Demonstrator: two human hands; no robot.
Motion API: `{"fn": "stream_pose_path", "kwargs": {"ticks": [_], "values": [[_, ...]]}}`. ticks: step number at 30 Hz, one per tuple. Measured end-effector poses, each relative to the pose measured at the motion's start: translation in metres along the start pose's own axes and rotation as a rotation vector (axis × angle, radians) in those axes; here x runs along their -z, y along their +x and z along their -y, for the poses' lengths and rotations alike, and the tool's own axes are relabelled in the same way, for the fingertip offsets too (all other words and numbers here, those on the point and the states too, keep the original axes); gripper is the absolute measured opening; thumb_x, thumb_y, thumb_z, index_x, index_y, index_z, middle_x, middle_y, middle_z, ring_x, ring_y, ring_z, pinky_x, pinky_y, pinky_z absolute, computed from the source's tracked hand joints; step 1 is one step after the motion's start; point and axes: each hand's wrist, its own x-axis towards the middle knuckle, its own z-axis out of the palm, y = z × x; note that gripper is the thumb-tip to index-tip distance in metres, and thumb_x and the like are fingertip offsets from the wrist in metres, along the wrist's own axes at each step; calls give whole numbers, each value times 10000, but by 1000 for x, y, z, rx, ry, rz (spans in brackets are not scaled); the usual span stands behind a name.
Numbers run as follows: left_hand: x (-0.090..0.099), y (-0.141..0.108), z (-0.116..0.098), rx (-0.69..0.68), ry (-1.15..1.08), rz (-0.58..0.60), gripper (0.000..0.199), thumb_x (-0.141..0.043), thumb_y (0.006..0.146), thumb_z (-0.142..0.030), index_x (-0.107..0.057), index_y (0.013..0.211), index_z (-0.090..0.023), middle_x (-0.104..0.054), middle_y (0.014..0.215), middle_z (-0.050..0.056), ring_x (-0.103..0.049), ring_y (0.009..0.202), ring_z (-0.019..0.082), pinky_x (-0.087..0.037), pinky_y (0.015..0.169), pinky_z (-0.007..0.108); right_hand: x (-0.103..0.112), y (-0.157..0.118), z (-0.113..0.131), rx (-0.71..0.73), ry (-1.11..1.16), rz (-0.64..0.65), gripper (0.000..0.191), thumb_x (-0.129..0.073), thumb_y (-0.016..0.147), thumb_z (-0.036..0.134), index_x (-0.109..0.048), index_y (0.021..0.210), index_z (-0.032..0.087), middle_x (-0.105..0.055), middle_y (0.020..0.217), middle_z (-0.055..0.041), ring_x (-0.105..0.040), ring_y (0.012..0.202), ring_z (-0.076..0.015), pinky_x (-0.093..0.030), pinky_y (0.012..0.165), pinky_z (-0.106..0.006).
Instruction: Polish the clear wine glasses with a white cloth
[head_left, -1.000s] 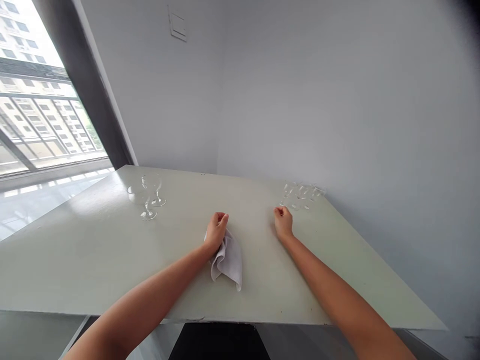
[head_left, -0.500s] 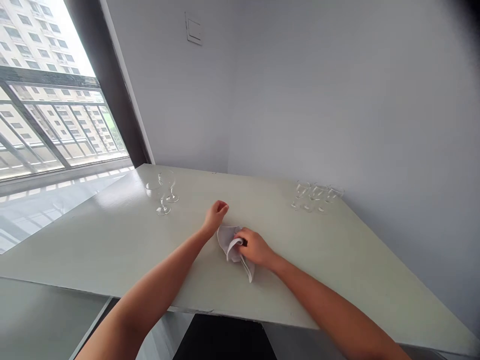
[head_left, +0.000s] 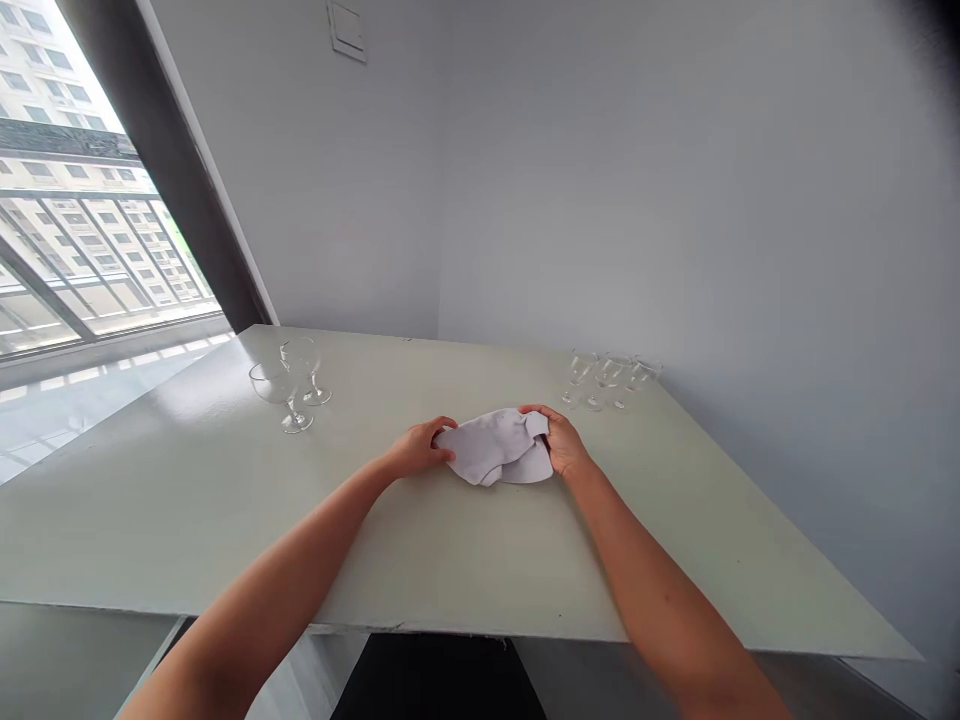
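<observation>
A pale, whitish-lilac cloth [head_left: 484, 446] is stretched between my two hands, just above or on the table in the head view. My left hand [head_left: 420, 446] pinches its left edge between thumb and fingers. At the opposite edge, my right hand [head_left: 562, 440] grips the cloth, with some fingers hidden behind it. The fabric is partly folded over, with a lower flap hanging near the right hand. Beyond my left hand stand two clear stemmed glasses, a nearer glass [head_left: 295, 422] and a farther glass [head_left: 316, 396].
Several clear stemmed glasses [head_left: 611, 374] stand in a group at the table's back right, close to the wall. The pale table [head_left: 450, 570] has its front edge near my body. A window [head_left: 90, 240] is at the left, and a switch [head_left: 347, 28] is on the wall.
My left hand has come down to take the cloth's left edge. My right hand has moved outward and forward, and the bunched cloth is now spread between both hands. The view has shifted slightly.
</observation>
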Motion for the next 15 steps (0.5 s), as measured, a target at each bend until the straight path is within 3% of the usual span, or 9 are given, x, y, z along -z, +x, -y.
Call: {"fn": "stream_pose_path", "kwargs": {"ticks": [4,6,10,15], "values": [[-10,6,5,6,-118,-130,238,-591,626,-311,-660,843,-242,-569,648,-18,-498,611,130,-406,597,238,3,2,-3,3,-20,12,380,-612,527,195,-627,907,218,-639,669,-3,-580,619,-174,-466,585,-314],[-7,8,4,-17,-300,-148,228,-540,678,-317,-647,850,-212,-577,686,-4,-516,658,132,-431,655,258,5,2,-2,16,-24,24,415,-625,511,170,-632,923,218,-648,709,-9,-580,646,-172,-466,601,-314],[3,8,2,-37,-661,-125,269,-501,681,-249,-620,910,-170,-612,862,47,-560,784,156,-450,786,331,9,-1,6,165,-102,23,275,-600,548,194,-672,813,198,-661,823,-35,-579,764,-185,-450,639,-287],[5,9,5,3,-697,-121,342,-499,609,-167,-619,929,-175,-612,940,56,-566,849,173,-458,803,351,11,-4,15,211,-112,18,297,-562,624,254,-670,899,224,-658,924,-41,-581,840,-201,-453,685,-299]]}}
